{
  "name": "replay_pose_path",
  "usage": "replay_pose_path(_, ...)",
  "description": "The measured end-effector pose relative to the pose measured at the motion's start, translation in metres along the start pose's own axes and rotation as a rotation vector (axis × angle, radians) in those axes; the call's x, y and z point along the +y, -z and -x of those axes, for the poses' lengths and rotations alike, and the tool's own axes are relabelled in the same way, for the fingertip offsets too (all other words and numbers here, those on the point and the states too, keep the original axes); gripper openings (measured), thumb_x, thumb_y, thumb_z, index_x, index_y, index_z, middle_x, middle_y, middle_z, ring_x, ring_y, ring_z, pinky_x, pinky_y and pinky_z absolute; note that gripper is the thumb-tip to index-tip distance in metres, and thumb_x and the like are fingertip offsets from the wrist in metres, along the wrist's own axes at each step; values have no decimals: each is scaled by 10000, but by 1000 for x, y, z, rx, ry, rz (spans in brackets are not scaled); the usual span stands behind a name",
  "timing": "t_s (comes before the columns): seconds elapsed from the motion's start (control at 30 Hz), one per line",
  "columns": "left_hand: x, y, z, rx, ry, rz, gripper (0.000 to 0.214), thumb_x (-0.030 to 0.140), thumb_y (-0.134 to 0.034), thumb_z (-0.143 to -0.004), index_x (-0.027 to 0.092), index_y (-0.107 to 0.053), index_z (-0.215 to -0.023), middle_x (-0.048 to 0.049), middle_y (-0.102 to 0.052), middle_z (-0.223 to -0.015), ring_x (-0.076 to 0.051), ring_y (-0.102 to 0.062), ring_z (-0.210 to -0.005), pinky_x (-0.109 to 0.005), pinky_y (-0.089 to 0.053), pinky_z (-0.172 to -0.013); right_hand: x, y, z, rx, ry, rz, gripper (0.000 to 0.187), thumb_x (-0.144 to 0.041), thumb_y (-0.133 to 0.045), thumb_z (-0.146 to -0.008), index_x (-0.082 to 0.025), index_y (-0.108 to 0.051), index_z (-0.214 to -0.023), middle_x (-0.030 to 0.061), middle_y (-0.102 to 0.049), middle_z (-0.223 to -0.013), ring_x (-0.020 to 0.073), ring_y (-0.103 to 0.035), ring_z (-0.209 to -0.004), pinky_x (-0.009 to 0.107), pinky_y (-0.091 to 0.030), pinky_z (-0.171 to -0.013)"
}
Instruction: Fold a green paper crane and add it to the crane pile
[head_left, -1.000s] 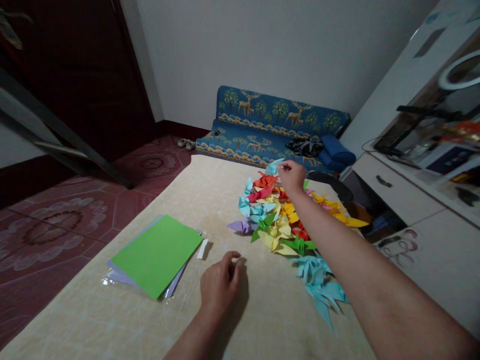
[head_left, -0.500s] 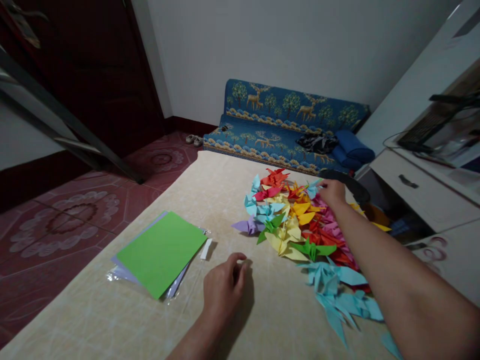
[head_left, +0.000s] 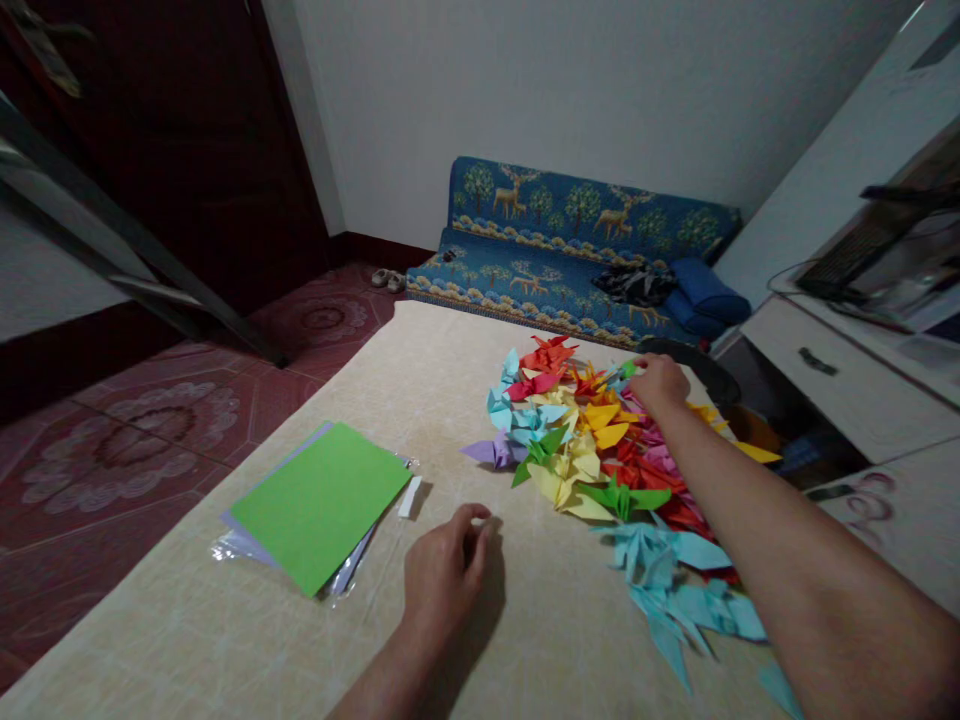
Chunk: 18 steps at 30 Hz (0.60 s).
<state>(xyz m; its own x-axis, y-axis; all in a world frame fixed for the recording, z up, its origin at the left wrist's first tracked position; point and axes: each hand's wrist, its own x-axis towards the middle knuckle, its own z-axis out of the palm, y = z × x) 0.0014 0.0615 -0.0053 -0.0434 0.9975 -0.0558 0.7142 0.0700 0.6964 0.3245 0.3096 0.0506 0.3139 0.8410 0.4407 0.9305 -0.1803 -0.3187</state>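
A heap of folded paper cranes [head_left: 600, 450] in many colours lies on the beige table [head_left: 420, 380], right of centre. My right hand [head_left: 658, 385] reaches across to the heap's far side. Its fingers are curled down, pinching a light blue crane [head_left: 619, 377] that rests on the heap. My left hand [head_left: 446, 570] rests on the table in front of the heap. Its fingers are curled, thumb against forefinger, and I see nothing in them. A stack of paper sheets [head_left: 322, 505], green on top, lies in a clear plastic sleeve left of that hand.
A small white strip [head_left: 410, 497] lies beside the sheets. Beyond the table's far edge stand a blue patterned sofa [head_left: 570, 260] and a dark round seat [head_left: 701, 370]. White drawers [head_left: 832, 385] run along the right. Red tiled floor lies to the left.
My right hand carried the light blue crane from the far left of the heap to its far right side and lowered it there. My left hand stayed still.
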Motion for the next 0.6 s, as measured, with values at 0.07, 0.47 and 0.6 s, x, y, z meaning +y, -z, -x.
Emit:
replay_pose_path(0.07,1,1,0,5,-13,1,259,353,-462,-905,253,-658,-1043,-2,-693,-662,-180,-629,-645,-262,-294,-570,-18,12,4,41,55,-41,373,-67,-509,-681,-112,-708,-993,181,-644,-1086,313,-633,-923,399,-467,-778)
replay_pose_path(0.47,-1,0,0,11,-33,6,253,358,-463,-907,259,-653,-1042,-1,-693,-668,-185,-623,-647,-262,-276,-571,-140,8,113,-370,558,-227,115,-231,-674,-751,-205,-715,-856,28,-716,-859,185,-652,-785,249,-471,-676)
replay_pose_path(0.6,-1,0,0,12,-34,4,255,361,-461,-910,260,-656,-1039,-3,-694,-665,-185,-624,-648,-263,-271,-569,-154,-5,114,-322,481,-158,275,-155,-623,-770,-201,-686,-1034,92,-669,-1077,232,-642,-924,294,-471,-734)
